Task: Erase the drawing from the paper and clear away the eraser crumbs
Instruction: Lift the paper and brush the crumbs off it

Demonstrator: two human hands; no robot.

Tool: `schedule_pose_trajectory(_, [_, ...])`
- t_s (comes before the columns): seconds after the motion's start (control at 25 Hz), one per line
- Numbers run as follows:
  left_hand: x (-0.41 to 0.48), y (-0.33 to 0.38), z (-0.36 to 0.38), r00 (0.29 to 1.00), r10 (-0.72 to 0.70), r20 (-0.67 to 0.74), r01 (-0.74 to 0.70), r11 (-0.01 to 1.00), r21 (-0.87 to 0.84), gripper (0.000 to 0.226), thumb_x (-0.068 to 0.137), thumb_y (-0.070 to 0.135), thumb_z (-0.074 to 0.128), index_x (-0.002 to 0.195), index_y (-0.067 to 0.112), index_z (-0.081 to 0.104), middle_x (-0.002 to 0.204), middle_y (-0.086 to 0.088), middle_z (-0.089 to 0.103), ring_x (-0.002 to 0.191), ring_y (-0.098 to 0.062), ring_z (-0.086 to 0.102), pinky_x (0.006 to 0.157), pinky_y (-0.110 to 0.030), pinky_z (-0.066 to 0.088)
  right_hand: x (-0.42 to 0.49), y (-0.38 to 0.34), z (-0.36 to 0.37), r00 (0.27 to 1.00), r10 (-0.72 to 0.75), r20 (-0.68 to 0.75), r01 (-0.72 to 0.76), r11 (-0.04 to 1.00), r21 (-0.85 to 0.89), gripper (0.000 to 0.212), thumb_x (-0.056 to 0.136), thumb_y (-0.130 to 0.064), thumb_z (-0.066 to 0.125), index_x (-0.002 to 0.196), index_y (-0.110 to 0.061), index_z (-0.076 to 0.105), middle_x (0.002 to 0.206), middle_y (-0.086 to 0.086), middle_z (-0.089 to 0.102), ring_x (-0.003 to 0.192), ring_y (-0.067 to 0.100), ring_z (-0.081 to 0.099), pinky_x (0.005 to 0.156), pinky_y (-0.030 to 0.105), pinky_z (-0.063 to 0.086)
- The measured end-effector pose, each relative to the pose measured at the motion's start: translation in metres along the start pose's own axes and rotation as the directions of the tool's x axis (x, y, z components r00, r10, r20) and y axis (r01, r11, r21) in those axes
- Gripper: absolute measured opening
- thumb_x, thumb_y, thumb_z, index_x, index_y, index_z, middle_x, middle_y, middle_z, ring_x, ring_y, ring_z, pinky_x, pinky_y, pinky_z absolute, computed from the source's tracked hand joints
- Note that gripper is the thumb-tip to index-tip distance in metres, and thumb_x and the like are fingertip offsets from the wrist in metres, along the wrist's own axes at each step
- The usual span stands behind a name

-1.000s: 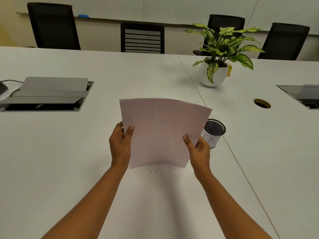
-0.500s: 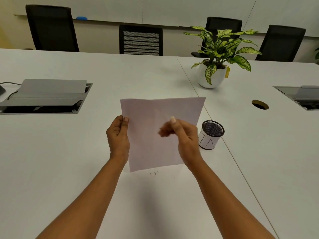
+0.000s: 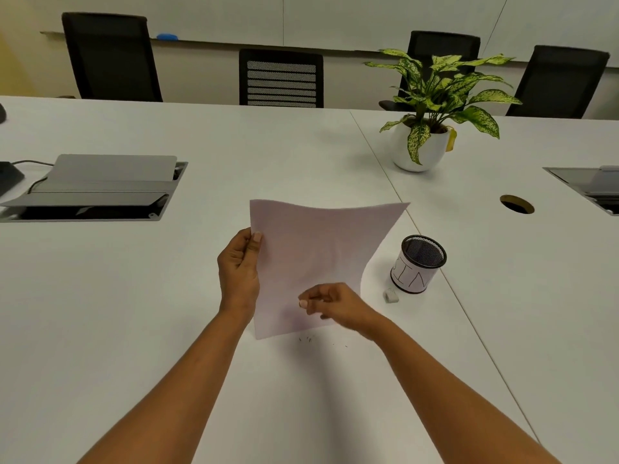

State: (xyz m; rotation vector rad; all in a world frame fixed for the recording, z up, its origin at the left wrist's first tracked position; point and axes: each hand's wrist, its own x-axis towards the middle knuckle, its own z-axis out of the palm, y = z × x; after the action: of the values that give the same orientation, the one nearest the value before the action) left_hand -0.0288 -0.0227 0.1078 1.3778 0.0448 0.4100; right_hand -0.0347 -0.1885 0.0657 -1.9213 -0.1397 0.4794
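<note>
I see the left hand holding the paper upright above the white tabletop, thumb and fingers pinching its left edge. The right hand is in front of the sheet's lower part, fingers curled; blur hides whether they grip it. Dark eraser crumbs lie just below the sheet. The eraser rests beside a mesh cup.

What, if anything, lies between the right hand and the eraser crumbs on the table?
Nothing visible: the eraser crumbs lie on bare table by the lower edge of the paper, with the right hand close beside them.
</note>
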Motion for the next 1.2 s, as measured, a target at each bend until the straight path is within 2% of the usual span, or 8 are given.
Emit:
schedule_pose_trajectory(0.16, [0.003, -0.002, 0.001, 1.0, -0.022, -0.002, 0.021, 0.999, -0.044, 0.018, 0.093, 0.016, 0.049, 0.081, 0.022, 0.062, 0.081, 0.005, 0.062, 0.073, -0.003, 0.056, 0.068, -0.015, 0.047, 0.003, -0.07, -0.019, 0.972, -0.208, -0.104, 0.218, 0.972, 0.087, 0.009, 0.085, -0.023, 0.061, 0.09, -0.02, 0.068, 0.092, 0.004, 0.069, 0.088, 0.016, 0.065, 0.084, 0.032, 0.049])
schedule_pose_trajectory(0.32, [0.007, -0.002, 0.002, 1.0, -0.015, 0.012, 0.016, 0.997, -0.07, 0.018, 0.093, 0.02, 0.048, 0.084, 0.023, 0.064, 0.084, 0.004, 0.063, 0.079, -0.011, 0.055, 0.073, -0.023, 0.049, -0.004, -0.114, -0.023, 0.918, -0.366, -0.153, 0.392, 0.896, 0.211, 0.018, 0.089, -0.017, 0.054, 0.095, -0.007, 0.068, 0.086, 0.002, 0.07, 0.087, 0.019, 0.067, 0.085, 0.031, 0.052])
schedule_pose_trajectory(0.52, [0.013, 0.002, 0.005, 0.998, -0.012, 0.062, 0.023, 0.984, -0.175, 0.029, 0.092, 0.021, 0.049, 0.072, 0.031, 0.068, 0.079, 0.011, 0.067, 0.08, -0.012, 0.06, 0.074, -0.026, 0.05, 0.007, -0.073, 0.005, 0.962, -0.272, -0.021, 0.271, 0.945, 0.183, 0.019, 0.088, -0.011, 0.056, 0.096, 0.001, 0.067, 0.08, 0.001, 0.071, 0.082, 0.017, 0.067, 0.084, 0.032, 0.052])
schedule_pose_trajectory(0.64, [0.013, 0.005, 0.007, 0.996, -0.008, 0.091, 0.022, 0.989, -0.149, 0.022, 0.085, 0.034, 0.05, 0.072, 0.033, 0.068, 0.077, 0.014, 0.066, 0.078, -0.011, 0.057, 0.074, -0.027, 0.049, 0.013, -0.039, 0.013, 0.989, -0.148, -0.012, 0.149, 0.981, 0.126, 0.019, 0.087, -0.012, 0.057, 0.099, -0.001, 0.067, 0.094, 0.012, 0.071, 0.086, 0.017, 0.066, 0.086, 0.033, 0.05])
schedule_pose_trajectory(0.76, [0.015, 0.007, 0.012, 0.997, -0.013, 0.073, 0.022, 0.99, -0.136, 0.02, 0.086, 0.034, 0.05, 0.076, 0.031, 0.068, 0.076, 0.015, 0.066, 0.078, -0.011, 0.056, 0.072, -0.025, 0.048, 0.016, -0.017, 0.017, 0.999, -0.039, -0.008, 0.039, 0.999, 0.017, 0.022, 0.084, -0.015, 0.061, 0.1, 0.001, 0.066, 0.107, 0.021, 0.067, 0.093, 0.018, 0.063, 0.084, 0.025, 0.048])
schedule_pose_trajectory(0.96, [0.021, 0.003, 0.009, 0.999, -0.013, 0.035, 0.016, 0.994, -0.111, 0.019, 0.093, 0.019, 0.049, 0.081, 0.023, 0.063, 0.077, 0.015, 0.066, 0.076, -0.008, 0.056, 0.07, -0.021, 0.047, 0.011, -0.058, 0.0, 0.982, -0.187, 0.009, 0.186, 0.98, 0.075, 0.02, 0.083, -0.016, 0.064, 0.099, -0.005, 0.068, 0.099, 0.009, 0.071, 0.099, 0.016, 0.064, 0.093, 0.026, 0.047])
schedule_pose_trajectory(1.08, [0.025, 0.001, 0.004, 0.998, -0.034, 0.044, 0.039, 0.994, -0.103, 0.015, 0.092, 0.02, 0.051, 0.082, 0.02, 0.063, 0.086, 0.001, 0.063, 0.083, -0.018, 0.055, 0.08, -0.036, 0.046, -0.001, -0.086, -0.026, 0.945, -0.322, -0.065, 0.327, 0.907, 0.265, 0.017, 0.081, -0.023, 0.059, 0.09, -0.014, 0.071, 0.086, -0.001, 0.074, 0.091, 0.019, 0.067, 0.087, 0.029, 0.051])
schedule_pose_trajectory(1.2, [0.025, 0.003, 0.004, 0.998, -0.036, 0.059, 0.043, 0.992, -0.12, 0.021, 0.092, 0.02, 0.05, 0.079, 0.025, 0.065, 0.085, 0.007, 0.067, 0.083, -0.013, 0.058, 0.081, -0.029, 0.049, -0.004, -0.082, -0.044, 0.946, -0.307, -0.099, 0.318, 0.833, 0.453, 0.02, 0.079, -0.021, 0.053, 0.085, -0.015, 0.072, 0.085, 0.002, 0.075, 0.088, 0.021, 0.068, 0.085, 0.029, 0.053])
